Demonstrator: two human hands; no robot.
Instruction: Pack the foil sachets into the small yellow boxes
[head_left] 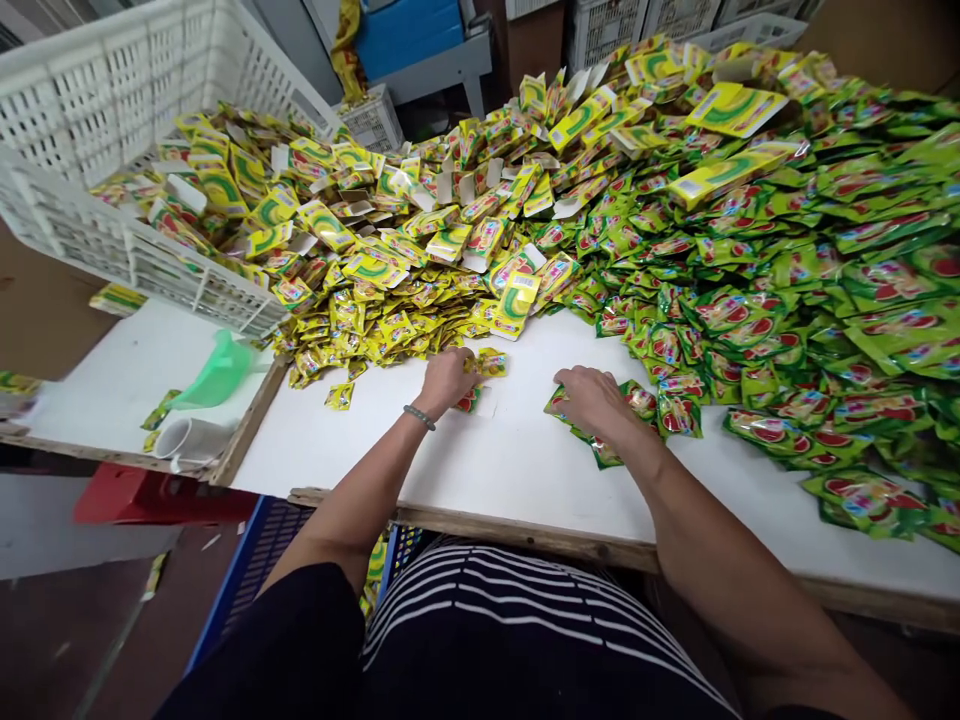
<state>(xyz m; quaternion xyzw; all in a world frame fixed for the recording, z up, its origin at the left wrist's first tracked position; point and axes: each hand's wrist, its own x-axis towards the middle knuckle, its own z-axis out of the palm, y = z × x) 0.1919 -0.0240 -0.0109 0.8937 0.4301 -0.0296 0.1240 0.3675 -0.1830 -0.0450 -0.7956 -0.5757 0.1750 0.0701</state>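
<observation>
My left hand [445, 382], with a beaded bracelet, has its fingers closed over a small yellow sachet [491, 362] at the front of the yellow pile. Partly hidden beneath that hand lies a small box [469, 401] with a pale open flap. To the right, my right hand [596, 400] curls its fingers onto a green sachet [556, 401] printed with watermelon. More green sachets [641, 400] lie under and beside this hand. Flat yellow cartons [516, 303], some with open ends, are heaped beyond both hands.
A white plastic basket [161, 240] of cartons tips onto the table at left. Near it are a green scoop [217, 372] and a white mug [193, 440]. A wooden strip [251, 420] divides the white tabletop [495, 470]. Green sachets [757, 310] are piled high at right.
</observation>
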